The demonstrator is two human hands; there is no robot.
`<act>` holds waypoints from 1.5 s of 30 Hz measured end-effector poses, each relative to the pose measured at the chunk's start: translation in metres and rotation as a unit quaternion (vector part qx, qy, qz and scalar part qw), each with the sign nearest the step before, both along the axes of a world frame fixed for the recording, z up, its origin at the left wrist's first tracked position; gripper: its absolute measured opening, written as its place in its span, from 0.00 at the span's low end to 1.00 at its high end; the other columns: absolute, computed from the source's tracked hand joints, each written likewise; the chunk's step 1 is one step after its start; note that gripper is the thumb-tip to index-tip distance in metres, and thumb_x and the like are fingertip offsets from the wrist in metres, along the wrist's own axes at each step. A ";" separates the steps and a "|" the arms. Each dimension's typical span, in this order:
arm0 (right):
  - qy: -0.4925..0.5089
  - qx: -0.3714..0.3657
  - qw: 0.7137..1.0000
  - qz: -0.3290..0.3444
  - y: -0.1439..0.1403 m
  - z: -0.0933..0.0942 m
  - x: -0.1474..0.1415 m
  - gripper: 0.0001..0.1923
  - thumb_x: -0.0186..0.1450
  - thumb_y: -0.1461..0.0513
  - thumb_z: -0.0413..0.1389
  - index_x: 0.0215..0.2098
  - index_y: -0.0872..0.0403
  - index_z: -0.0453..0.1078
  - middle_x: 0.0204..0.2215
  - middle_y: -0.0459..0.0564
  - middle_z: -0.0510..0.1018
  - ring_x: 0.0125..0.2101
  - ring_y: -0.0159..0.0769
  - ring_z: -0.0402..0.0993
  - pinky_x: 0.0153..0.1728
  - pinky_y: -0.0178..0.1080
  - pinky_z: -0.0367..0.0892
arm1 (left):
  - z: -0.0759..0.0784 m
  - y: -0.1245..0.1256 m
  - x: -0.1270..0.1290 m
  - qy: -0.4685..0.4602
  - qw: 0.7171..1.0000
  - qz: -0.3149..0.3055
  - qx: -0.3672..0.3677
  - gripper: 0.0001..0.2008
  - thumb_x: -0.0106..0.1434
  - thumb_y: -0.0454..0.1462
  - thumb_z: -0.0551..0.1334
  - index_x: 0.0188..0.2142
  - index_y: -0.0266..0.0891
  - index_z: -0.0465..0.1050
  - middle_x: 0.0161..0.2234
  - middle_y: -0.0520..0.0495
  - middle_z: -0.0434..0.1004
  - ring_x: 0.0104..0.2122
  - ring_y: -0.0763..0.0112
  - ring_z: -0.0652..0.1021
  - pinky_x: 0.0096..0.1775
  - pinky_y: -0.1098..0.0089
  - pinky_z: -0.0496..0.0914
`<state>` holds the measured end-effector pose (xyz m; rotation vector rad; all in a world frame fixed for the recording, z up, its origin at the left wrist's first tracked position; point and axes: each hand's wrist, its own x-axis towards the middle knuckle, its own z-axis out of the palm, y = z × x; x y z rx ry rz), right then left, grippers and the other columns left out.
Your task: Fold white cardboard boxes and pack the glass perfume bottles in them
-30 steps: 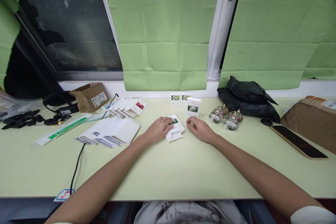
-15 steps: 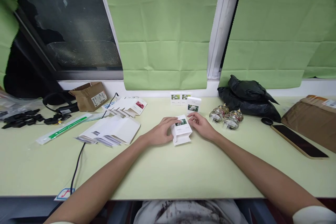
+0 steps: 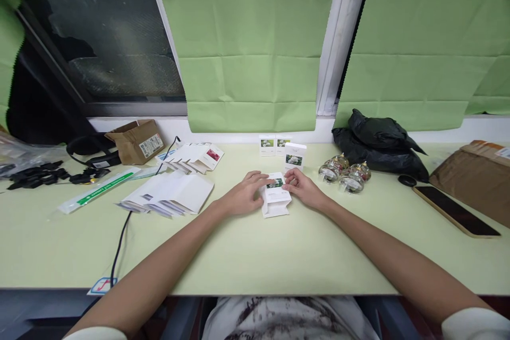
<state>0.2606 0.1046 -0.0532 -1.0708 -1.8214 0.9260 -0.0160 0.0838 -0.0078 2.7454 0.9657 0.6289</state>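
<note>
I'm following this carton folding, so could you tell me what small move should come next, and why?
Probably squeeze the small white carton open into a box shape. The left hand and right hand pinch its two sides, it looks only partly opened, and finished upright boxes stand behind.

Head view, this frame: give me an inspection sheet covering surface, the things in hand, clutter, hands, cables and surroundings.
Surface: pale green table, no spills seen.
Things in hand: small white carton with a flower picture, lying on the table between both hands.
Clutter: flat carton blanks; three upright boxes; glass bottles; black bag; phone; brown cardboard box; black parts.
Hands: left hand and right hand grip the carton from either side.
Cables: black cable runs over the front edge.
Surroundings: green blinds, dark window.
</note>
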 end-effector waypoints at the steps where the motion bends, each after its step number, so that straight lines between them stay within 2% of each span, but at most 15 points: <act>1: 0.004 0.005 1.000 -0.002 0.000 0.000 -0.001 0.21 0.65 0.50 0.63 0.50 0.50 0.67 0.41 0.46 0.76 0.36 0.35 0.73 0.39 0.40 0.71 | 0.000 0.000 0.000 0.005 1.000 0.002 0.001 0.35 0.62 0.29 0.61 0.68 0.52 0.65 0.67 0.45 0.67 0.70 0.50 0.63 0.66 0.47 0.66; 7: 0.103 -0.016 0.994 0.015 0.005 0.000 0.000 0.21 0.65 0.47 0.63 0.48 0.50 0.67 0.39 0.47 0.75 0.37 0.37 0.74 0.42 0.43 0.72 | 0.000 -0.002 -0.002 -0.017 0.999 0.014 -0.047 0.38 0.65 0.32 0.62 0.72 0.53 0.57 0.72 0.44 0.57 0.68 0.53 0.66 0.65 0.54 0.68; 10: 0.103 -0.022 0.994 0.019 0.005 0.000 0.002 0.22 0.64 0.48 0.65 0.48 0.51 0.67 0.39 0.47 0.75 0.37 0.36 0.74 0.43 0.43 0.72 | -0.001 -0.003 0.000 -0.035 0.997 0.004 -0.066 0.38 0.66 0.34 0.62 0.73 0.53 0.55 0.73 0.44 0.53 0.65 0.56 0.71 0.63 0.58 0.71; 13: 0.057 -0.018 0.998 0.020 0.002 0.000 0.001 0.22 0.64 0.49 0.65 0.50 0.51 0.67 0.42 0.48 0.75 0.39 0.36 0.74 0.43 0.42 0.72 | -0.004 -0.003 0.002 -0.042 0.997 0.005 -0.058 0.36 0.68 0.35 0.62 0.72 0.52 0.56 0.72 0.43 0.56 0.66 0.56 0.70 0.64 0.58 0.70; 16: 0.004 -0.006 1.000 0.013 -0.001 0.002 -0.001 0.21 0.66 0.50 0.63 0.51 0.50 0.67 0.46 0.49 0.75 0.39 0.36 0.73 0.42 0.41 0.72 | -0.005 -0.002 0.001 -0.028 0.999 0.013 -0.032 0.31 0.69 0.36 0.62 0.70 0.50 0.62 0.71 0.42 0.59 0.70 0.52 0.64 0.66 0.54 0.68; 19: -0.028 0.031 0.999 -0.002 -0.005 0.005 -0.004 0.18 0.67 0.51 0.62 0.50 0.49 0.68 0.51 0.50 0.74 0.38 0.35 0.72 0.42 0.41 0.71 | -0.005 0.002 -0.003 0.000 1.000 0.012 -0.007 0.29 0.68 0.36 0.63 0.68 0.49 0.66 0.71 0.44 0.62 0.73 0.49 0.56 0.68 0.48 0.63; 22: -0.077 0.076 0.994 0.001 -0.010 0.010 -0.008 0.17 0.71 0.53 0.58 0.55 0.47 0.68 0.54 0.50 0.73 0.39 0.36 0.73 0.44 0.43 0.71 | -0.004 0.005 -0.007 0.014 1.000 0.003 0.002 0.30 0.67 0.33 0.61 0.68 0.49 0.67 0.71 0.46 0.62 0.74 0.50 0.54 0.70 0.46 0.61; 25: -0.130 0.119 0.984 0.019 -0.015 0.014 -0.012 0.15 0.74 0.55 0.53 0.58 0.46 0.68 0.54 0.51 0.74 0.42 0.39 0.74 0.48 0.44 0.70 | -0.003 0.008 -0.006 0.013 1.000 0.010 0.010 0.26 0.70 0.31 0.55 0.65 0.47 0.71 0.69 0.47 0.66 0.72 0.53 0.59 0.69 0.47 0.62; 28: -0.170 0.162 0.971 0.032 -0.016 0.014 -0.015 0.14 0.76 0.56 0.51 0.58 0.47 0.70 0.55 0.52 0.75 0.50 0.43 0.72 0.55 0.48 0.66 | -0.003 0.008 -0.003 0.012 1.000 0.020 0.019 0.24 0.71 0.30 0.51 0.60 0.45 0.75 0.63 0.44 0.74 0.65 0.54 0.68 0.65 0.50 0.67; 31: -0.219 0.182 0.957 0.059 -0.014 0.010 -0.015 0.15 0.75 0.53 0.55 0.57 0.47 0.72 0.57 0.53 0.75 0.55 0.48 0.68 0.57 0.51 0.63 | -0.002 0.007 -0.002 0.030 0.999 0.018 0.016 0.20 0.69 0.30 0.53 0.54 0.44 0.79 0.55 0.43 0.78 0.58 0.54 0.74 0.60 0.53 0.70; 35: -0.249 0.178 0.950 0.065 -0.013 0.006 -0.015 0.20 0.71 0.49 0.60 0.57 0.46 0.73 0.58 0.54 0.75 0.54 0.49 0.67 0.56 0.52 0.64 | -0.002 0.006 -0.002 0.042 0.999 0.017 0.013 0.15 0.67 0.32 0.58 0.49 0.44 0.78 0.49 0.43 0.78 0.51 0.55 0.76 0.55 0.54 0.71; 38: -0.255 0.188 0.946 0.062 -0.015 0.007 -0.015 0.20 0.72 0.49 0.59 0.58 0.46 0.73 0.58 0.54 0.75 0.53 0.50 0.67 0.57 0.53 0.64 | -0.002 0.005 -0.001 0.036 0.999 0.017 0.010 0.13 0.70 0.36 0.57 0.49 0.45 0.78 0.49 0.43 0.78 0.51 0.55 0.76 0.55 0.55 0.71; 41: -0.235 0.199 0.949 0.064 -0.018 0.011 -0.015 0.19 0.74 0.51 0.56 0.60 0.46 0.71 0.58 0.54 0.74 0.55 0.50 0.67 0.59 0.54 0.63 | 0.002 0.005 -0.001 0.017 0.999 0.025 0.025 0.15 0.76 0.42 0.53 0.54 0.45 0.76 0.53 0.42 0.76 0.53 0.55 0.75 0.57 0.54 0.70; 45: -0.165 0.184 0.968 0.034 -0.020 0.015 -0.013 0.18 0.75 0.53 0.54 0.61 0.45 0.68 0.57 0.54 0.73 0.53 0.45 0.71 0.56 0.49 0.67 | 0.008 0.007 -0.005 -0.010 0.995 0.081 0.059 0.19 0.78 0.44 0.48 0.58 0.45 0.71 0.56 0.42 0.73 0.53 0.56 0.75 0.55 0.56 0.70</act>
